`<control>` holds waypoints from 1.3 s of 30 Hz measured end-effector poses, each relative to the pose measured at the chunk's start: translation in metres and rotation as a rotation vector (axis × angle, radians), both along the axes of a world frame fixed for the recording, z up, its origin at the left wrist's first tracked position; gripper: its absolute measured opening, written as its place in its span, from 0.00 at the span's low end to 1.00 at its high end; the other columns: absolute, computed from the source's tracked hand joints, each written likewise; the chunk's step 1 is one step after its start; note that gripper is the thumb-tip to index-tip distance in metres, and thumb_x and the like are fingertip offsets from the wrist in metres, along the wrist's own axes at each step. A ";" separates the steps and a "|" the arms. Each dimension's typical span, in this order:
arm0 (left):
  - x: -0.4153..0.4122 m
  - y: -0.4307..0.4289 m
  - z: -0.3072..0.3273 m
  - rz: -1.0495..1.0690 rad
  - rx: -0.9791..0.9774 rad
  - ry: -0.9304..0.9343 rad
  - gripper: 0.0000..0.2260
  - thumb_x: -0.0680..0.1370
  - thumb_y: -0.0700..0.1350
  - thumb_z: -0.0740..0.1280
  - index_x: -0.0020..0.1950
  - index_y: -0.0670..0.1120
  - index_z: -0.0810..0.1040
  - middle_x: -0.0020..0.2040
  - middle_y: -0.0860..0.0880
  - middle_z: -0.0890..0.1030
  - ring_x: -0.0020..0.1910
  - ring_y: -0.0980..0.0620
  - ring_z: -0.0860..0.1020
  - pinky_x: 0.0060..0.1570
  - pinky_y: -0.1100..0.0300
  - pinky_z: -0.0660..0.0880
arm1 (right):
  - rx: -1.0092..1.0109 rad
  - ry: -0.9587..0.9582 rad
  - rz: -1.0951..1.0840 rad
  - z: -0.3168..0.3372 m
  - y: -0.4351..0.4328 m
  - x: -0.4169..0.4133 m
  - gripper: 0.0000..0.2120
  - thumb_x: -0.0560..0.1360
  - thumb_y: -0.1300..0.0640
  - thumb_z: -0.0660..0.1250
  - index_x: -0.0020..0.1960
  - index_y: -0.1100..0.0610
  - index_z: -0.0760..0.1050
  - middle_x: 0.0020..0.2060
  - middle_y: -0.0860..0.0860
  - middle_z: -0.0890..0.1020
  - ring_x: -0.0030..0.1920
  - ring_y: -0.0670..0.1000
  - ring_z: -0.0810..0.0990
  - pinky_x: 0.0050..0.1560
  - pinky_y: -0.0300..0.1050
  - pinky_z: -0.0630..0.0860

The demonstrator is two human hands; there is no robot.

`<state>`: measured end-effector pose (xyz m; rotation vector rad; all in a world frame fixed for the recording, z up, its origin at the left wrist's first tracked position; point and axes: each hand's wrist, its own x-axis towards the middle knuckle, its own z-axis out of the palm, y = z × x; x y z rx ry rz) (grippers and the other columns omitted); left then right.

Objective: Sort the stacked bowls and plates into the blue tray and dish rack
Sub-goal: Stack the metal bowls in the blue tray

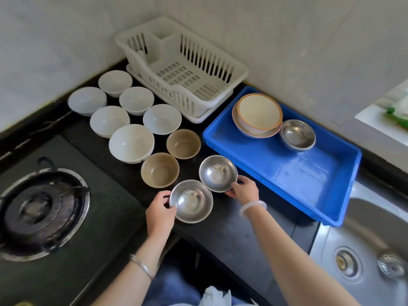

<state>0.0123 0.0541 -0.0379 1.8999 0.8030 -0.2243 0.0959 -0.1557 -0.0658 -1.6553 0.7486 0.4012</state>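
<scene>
Hands point(160, 212) on two steel bowls point(191, 200)

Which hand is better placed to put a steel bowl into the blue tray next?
Probably the right hand: it grips the steel bowl nearest the blue tray; the left hand is farther.

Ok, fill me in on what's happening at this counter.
A person is sorting dishes. The left hand grips one small steel bowl and the right hand another steel bowl, both on the black counter. The blue plastic tray holds a few bowls; the white dish rack is empty.
</scene>
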 end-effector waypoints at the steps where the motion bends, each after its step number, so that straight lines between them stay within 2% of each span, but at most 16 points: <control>1: 0.000 0.001 0.002 -0.012 -0.020 -0.008 0.15 0.72 0.34 0.68 0.53 0.51 0.76 0.44 0.56 0.78 0.46 0.50 0.80 0.47 0.50 0.80 | 0.006 0.002 -0.005 0.000 -0.003 -0.002 0.17 0.75 0.67 0.62 0.62 0.57 0.74 0.50 0.55 0.82 0.42 0.51 0.84 0.32 0.35 0.79; 5: 0.007 0.001 0.011 -0.036 -0.089 -0.019 0.16 0.71 0.34 0.68 0.50 0.54 0.76 0.42 0.61 0.77 0.39 0.56 0.80 0.33 0.61 0.79 | 0.046 0.024 -0.021 -0.003 -0.016 -0.010 0.18 0.74 0.67 0.63 0.64 0.58 0.74 0.52 0.56 0.82 0.41 0.50 0.84 0.36 0.37 0.80; 11: 0.022 0.004 0.021 -0.096 -0.116 -0.012 0.17 0.71 0.33 0.67 0.50 0.54 0.76 0.43 0.58 0.77 0.43 0.55 0.79 0.32 0.63 0.78 | 0.082 0.038 -0.060 -0.003 -0.035 -0.016 0.18 0.74 0.67 0.62 0.64 0.59 0.74 0.51 0.57 0.82 0.41 0.50 0.84 0.38 0.38 0.81; 19: 0.045 -0.011 0.030 -0.158 -0.192 -0.061 0.16 0.71 0.31 0.66 0.50 0.52 0.76 0.43 0.58 0.77 0.42 0.57 0.78 0.26 0.69 0.75 | 0.046 0.019 0.057 0.003 -0.042 -0.029 0.18 0.75 0.65 0.63 0.64 0.56 0.74 0.51 0.56 0.82 0.43 0.51 0.85 0.40 0.40 0.82; 23: 0.057 -0.032 0.028 -0.201 -0.203 -0.074 0.16 0.72 0.31 0.65 0.52 0.50 0.76 0.43 0.57 0.77 0.42 0.57 0.78 0.29 0.67 0.75 | 0.089 0.025 0.063 0.003 -0.042 -0.035 0.16 0.76 0.63 0.63 0.63 0.55 0.74 0.49 0.56 0.83 0.43 0.53 0.85 0.38 0.39 0.82; 28: 0.069 -0.050 0.019 -0.245 -0.167 -0.079 0.16 0.71 0.31 0.66 0.48 0.51 0.76 0.41 0.58 0.76 0.41 0.57 0.78 0.30 0.65 0.75 | 0.106 0.049 0.041 0.005 -0.045 -0.037 0.12 0.78 0.58 0.61 0.61 0.55 0.76 0.46 0.54 0.83 0.38 0.51 0.84 0.35 0.38 0.80; 34: 0.076 -0.062 0.006 -0.315 -0.083 -0.053 0.15 0.72 0.33 0.67 0.52 0.51 0.77 0.50 0.49 0.78 0.47 0.50 0.79 0.36 0.60 0.79 | -0.022 -0.003 0.100 0.011 -0.044 -0.029 0.13 0.78 0.51 0.60 0.60 0.52 0.75 0.47 0.51 0.82 0.40 0.50 0.83 0.35 0.37 0.79; 39: 0.073 -0.064 -0.006 -0.301 -0.063 0.012 0.17 0.72 0.35 0.69 0.58 0.49 0.75 0.54 0.45 0.75 0.47 0.49 0.78 0.38 0.60 0.80 | -0.089 -0.010 0.133 0.009 -0.041 -0.026 0.14 0.77 0.54 0.63 0.62 0.53 0.74 0.47 0.52 0.82 0.40 0.47 0.83 0.33 0.36 0.79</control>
